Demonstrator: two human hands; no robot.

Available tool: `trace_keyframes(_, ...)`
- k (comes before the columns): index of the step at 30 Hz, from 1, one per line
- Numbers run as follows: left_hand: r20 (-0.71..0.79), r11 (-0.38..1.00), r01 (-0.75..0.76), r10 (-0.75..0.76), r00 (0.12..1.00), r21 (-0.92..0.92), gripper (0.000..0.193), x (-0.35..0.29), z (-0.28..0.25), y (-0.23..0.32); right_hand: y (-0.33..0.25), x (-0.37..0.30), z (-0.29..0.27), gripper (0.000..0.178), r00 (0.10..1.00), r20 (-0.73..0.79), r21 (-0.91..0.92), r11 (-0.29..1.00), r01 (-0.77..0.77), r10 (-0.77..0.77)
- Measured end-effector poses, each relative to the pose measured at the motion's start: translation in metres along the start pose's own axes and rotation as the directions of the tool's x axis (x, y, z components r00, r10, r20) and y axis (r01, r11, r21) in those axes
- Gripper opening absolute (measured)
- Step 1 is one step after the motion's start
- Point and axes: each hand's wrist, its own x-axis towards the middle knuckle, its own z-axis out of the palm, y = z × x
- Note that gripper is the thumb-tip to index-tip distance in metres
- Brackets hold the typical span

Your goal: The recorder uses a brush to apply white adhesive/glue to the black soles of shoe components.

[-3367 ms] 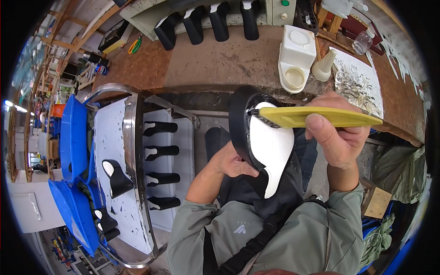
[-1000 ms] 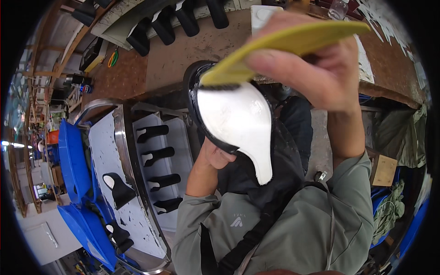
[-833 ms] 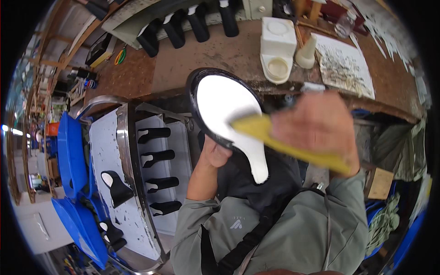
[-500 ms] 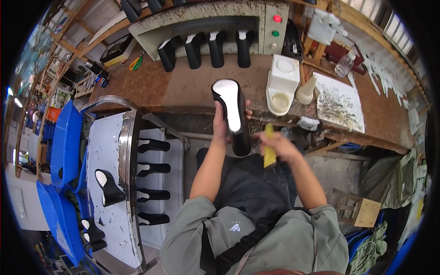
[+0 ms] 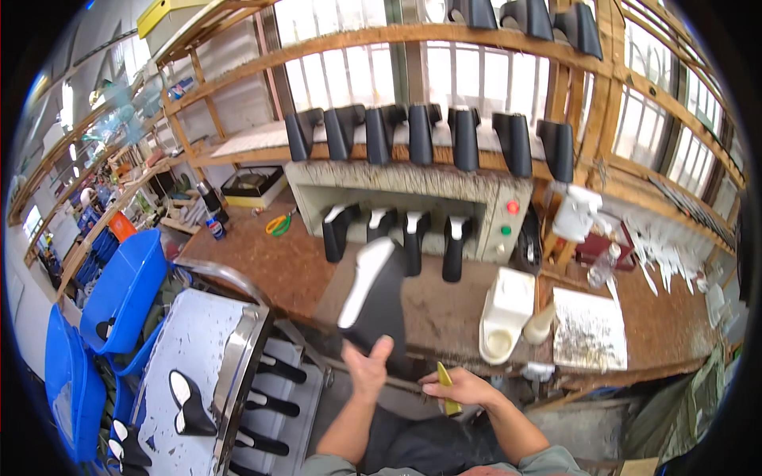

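Note:
My left hand holds a black wedge shoe sole by its near end, thumb against the black side. The sole is tilted up over the workbench, its white face turned left; it is slightly blurred. Lower and to the right, my right hand grips a flat yellow-green strip that stands upright between thumb and fingers. The strip's exact kind I cannot make out. Just beyond the held sole, several similar black soles with white tops stand in and before the opening of a pale box-shaped machine.
A white pot, a cream bottle and a stained sheet lie on the bench to the right. Several soles line the wooden shelf above. At left stand a metal cart bearing soles and blue bins.
The view has tilted up, showing the shelf and windows. My left hand has moved the sole forward toward the machine and turned its white face leftward. My right hand still holds the yellow-green strip.

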Motion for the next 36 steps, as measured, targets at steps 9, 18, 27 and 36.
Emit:
trace_keyframes(9,0.190,0.911,-0.413,0.406,0.894,-0.006,0.046,0.322,0.195,0.220,-0.146,-0.014,-0.091,0.048,0.964,-0.241,-0.176,0.982,0.075,-0.116)
trace_keyframes(18,0.251,0.873,-0.306,0.221,0.942,0.380,0.053,0.457,0.329,0.231,-0.205,-0.066,-0.125,0.041,0.900,-0.429,-0.089,0.995,0.036,-0.071)
trace_keyframes(27,0.225,0.768,-0.529,0.479,0.849,0.362,0.072,0.309,0.190,0.190,-0.165,-0.051,-0.139,0.031,0.738,-0.673,0.038,0.995,0.092,-0.043)
trace_keyframes(36,-0.576,-0.618,0.367,-0.174,0.798,0.695,0.069,0.109,-0.291,0.079,-0.026,0.025,-0.104,0.023,0.773,-0.626,0.351,0.849,0.395,-0.101)
